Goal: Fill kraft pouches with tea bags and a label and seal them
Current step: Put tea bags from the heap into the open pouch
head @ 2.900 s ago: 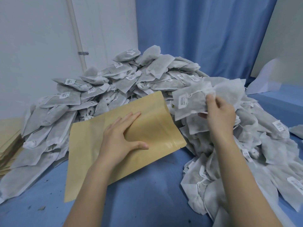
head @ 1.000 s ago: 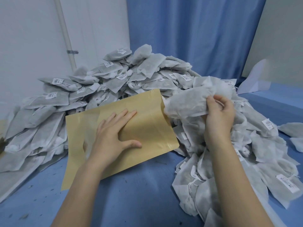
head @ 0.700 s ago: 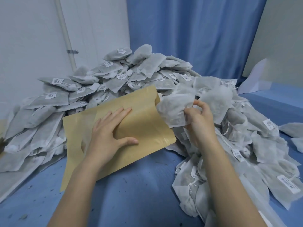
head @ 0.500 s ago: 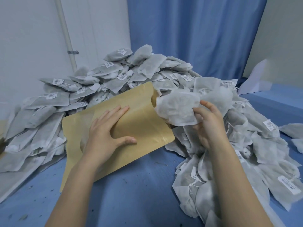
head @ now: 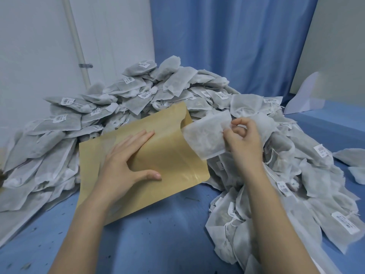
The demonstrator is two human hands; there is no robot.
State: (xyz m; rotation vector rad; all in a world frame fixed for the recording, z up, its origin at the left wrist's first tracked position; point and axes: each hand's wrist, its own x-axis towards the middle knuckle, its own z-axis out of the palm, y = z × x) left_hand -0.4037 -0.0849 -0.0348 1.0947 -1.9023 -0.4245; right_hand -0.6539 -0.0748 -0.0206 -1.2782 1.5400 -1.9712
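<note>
The kraft pouch [head: 169, 155] is matt tan paper with a glossy strip near its mouth, the tea bags [head: 205, 139] are thin, fuzzy white non-woven mesh with paper tags, the counter [head: 158, 244] is smooth blue, and the curtain [head: 227, 46] is blue cloth.

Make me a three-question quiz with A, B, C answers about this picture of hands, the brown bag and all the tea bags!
1. Where is the left hand?
A. flat on the brown kraft paper pouch
B. on the curtain
C. under the table

2. What colour is the table top?
A. red
B. blue
C. green

3. What is the right hand doing?
A. resting empty
B. waving
C. pinching a white mesh tea bag

Answers: 1 A, fingers spread on it. 2 B, blue around the pouch. 3 C, bag held at the pouch's open mouth.
</note>
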